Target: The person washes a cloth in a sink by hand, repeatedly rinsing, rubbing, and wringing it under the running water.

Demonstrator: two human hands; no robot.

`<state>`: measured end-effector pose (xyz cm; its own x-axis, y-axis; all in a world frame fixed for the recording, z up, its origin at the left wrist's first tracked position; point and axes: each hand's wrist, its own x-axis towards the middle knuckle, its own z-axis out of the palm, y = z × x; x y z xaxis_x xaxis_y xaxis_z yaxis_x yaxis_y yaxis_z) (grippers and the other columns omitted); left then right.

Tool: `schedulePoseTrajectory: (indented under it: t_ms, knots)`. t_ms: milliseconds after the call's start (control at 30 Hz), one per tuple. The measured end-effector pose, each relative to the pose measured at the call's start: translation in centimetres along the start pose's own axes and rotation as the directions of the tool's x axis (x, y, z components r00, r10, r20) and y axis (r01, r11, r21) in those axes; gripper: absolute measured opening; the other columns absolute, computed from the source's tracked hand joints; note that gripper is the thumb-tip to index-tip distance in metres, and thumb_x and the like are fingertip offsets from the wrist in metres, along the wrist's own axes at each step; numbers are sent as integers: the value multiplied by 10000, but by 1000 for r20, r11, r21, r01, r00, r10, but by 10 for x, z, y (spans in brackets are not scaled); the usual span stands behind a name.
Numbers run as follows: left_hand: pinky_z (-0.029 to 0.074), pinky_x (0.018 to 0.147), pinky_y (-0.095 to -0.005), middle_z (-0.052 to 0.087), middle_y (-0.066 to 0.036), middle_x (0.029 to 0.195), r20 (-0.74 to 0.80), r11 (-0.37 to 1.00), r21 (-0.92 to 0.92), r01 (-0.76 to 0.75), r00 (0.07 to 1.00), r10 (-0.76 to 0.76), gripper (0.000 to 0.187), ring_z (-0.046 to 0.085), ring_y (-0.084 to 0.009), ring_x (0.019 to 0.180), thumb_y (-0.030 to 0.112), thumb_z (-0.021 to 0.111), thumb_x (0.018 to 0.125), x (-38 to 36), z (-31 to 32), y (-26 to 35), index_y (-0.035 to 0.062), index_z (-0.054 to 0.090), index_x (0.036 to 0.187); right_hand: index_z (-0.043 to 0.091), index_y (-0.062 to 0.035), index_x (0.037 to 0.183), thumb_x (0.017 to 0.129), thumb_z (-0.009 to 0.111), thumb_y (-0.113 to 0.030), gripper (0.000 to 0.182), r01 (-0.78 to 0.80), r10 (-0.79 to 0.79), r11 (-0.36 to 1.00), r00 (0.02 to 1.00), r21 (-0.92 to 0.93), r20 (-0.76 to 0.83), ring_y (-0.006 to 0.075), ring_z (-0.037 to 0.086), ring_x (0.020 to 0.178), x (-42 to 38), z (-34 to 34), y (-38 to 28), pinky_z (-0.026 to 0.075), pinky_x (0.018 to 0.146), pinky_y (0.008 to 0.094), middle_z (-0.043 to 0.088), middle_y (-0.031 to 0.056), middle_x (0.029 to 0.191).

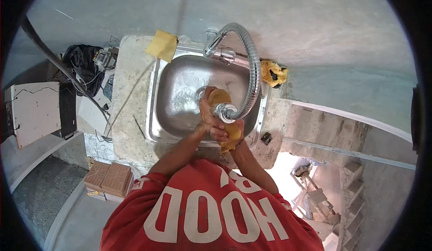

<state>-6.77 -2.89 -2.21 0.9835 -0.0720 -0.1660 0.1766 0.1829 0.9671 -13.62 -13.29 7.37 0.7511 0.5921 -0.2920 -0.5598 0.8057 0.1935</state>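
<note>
Under the spray head (pixel 224 112) of the tap, over the sink (pixel 177 77), both my hands grip a wet-looking yellow cloth (pixel 232 137). My left hand (pixel 207 117) is closed on it to the left of the spray head. On the other side, nearer my body, my right hand (pixel 238 128) is wrapped round the cloth's lower part, its fingers partly hidden. More of the yellow material shows above the spray head. The tap's coiled metal hose (pixel 254 66) arches over from the back right of the sink.
A flat yellow cloth (pixel 162 45) lies at the sink's back left corner. A yellow-and-black crumpled item (pixel 273 74) sits at the back right, and a small dark object (pixel 266 138) on the right counter. Boxes (pixel 108 179) stand low left; a black bag (pixel 81 66) lies further back.
</note>
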Motion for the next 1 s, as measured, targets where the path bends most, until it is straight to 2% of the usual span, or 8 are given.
schedulePoseTrajectory:
  t_ms: [100,167,233,267,433,533,767,1000]
  knots:
    - [540,924,-511,669,-161,1225,16,938,319,-134,991,136,642,687,-362,1030,337,881,741,-4,-11,1,134,596,1279,610,23,1070,877,645,-225,316,-5,-16,993,983,-119,-183,185,555,641,-10,20,-19,503,515,290,608,104,894]
    - [540,932,-530,640,-175,1298,64,720,664,-202,975,214,724,685,-375,1060,374,897,729,-2,-21,19,149,573,1336,624,21,1075,881,725,-224,329,-213,-375,-3,906,-977,-196,207,660,732,-14,15,-34,570,644,317,691,96,933]
    - [567,909,-421,508,-232,1400,148,208,972,-109,972,-183,909,672,-369,1113,288,885,777,-12,-29,61,139,400,1531,635,16,1075,818,808,-209,382,-277,-358,-126,908,-953,-217,237,717,815,-24,42,-27,591,744,362,743,114,961]
    - [488,1067,-544,474,-234,1520,34,389,907,164,890,-455,984,544,-413,1357,375,910,736,-8,-31,43,218,381,1551,632,9,1093,798,815,-217,415,-345,-353,-293,906,-892,-234,277,728,820,-30,44,-26,595,758,391,747,141,972]
    - [530,1067,-528,509,-178,1497,370,943,222,249,873,-318,862,585,-337,1335,196,738,876,-12,-66,-20,184,276,1603,575,-42,1257,760,786,-164,553,-502,-469,-804,865,-318,-179,391,737,970,-52,61,-10,592,816,495,725,171,1021]
    - [515,1087,-517,623,-132,1382,540,278,-690,669,731,-418,624,624,-353,1263,214,676,894,-9,-75,-5,178,477,1484,569,-81,1302,755,767,-118,583,-389,-394,-898,919,-205,-16,360,717,987,-69,35,-1,588,767,479,685,125,1049]
    - [606,923,-521,669,-186,1304,367,266,-688,675,640,-675,524,689,-344,1119,344,705,942,3,-43,-29,36,604,1354,606,-75,1291,715,756,-8,599,-353,-386,-918,898,-179,212,384,648,1028,-78,-13,4,553,834,498,646,147,1092]
    - [450,1126,-543,684,-126,1299,405,71,-873,483,797,-448,528,637,-332,1207,310,736,861,-6,-61,-49,83,639,1328,630,-96,1389,765,839,-125,658,-444,-551,-833,722,-329,419,475,587,1244,-73,-51,-49,498,1034,527,585,262,1423]
